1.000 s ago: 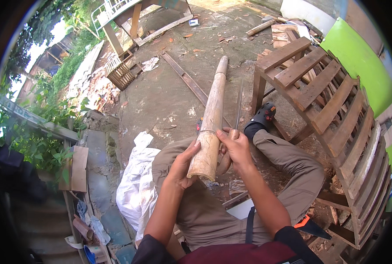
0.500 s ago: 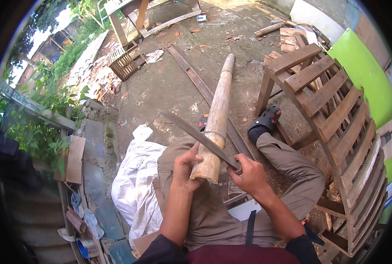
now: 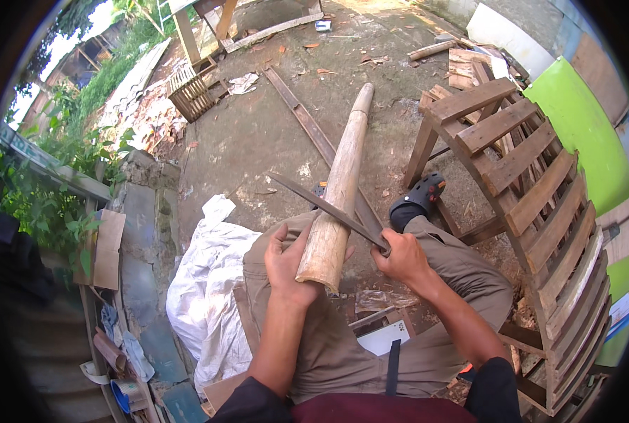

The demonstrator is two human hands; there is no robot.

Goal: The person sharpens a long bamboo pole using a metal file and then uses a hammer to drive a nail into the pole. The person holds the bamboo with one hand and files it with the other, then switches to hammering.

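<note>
Closest to the camera, the person's sitting on the ground in khaki trousers (image 3: 343, 338) with a long wooden pole (image 3: 337, 194) propped across one thigh, thick end near, thin end pointing away over the concrete. The left hand (image 3: 286, 264) has its fingers curled round the left side of the pole's near end, gripping it to steady it. The right hand (image 3: 399, 257) is closed tight on the handle of a long dark blade (image 3: 321, 204), which lies crosswise over the pole a little up from the butt, edge touching the wood. The near stretch of the pole looks pale and stripped, while further up it's greyer, so it reads like the shaving is only partly done with most of the length left, though that's a guess. Left of the legs there's a crumpled white sack (image 3: 205, 282). To the right stands a wooden slatted frame (image 3: 533, 183), with a green panel (image 3: 582, 127) behind it. A foot in a dark sandal (image 3: 420, 194) rests near that frame's leg. Further out there's a metal bar (image 3: 307, 120) lying on the ground, a small wooden crate (image 3: 194, 92), and greenery off to the far left.
</note>
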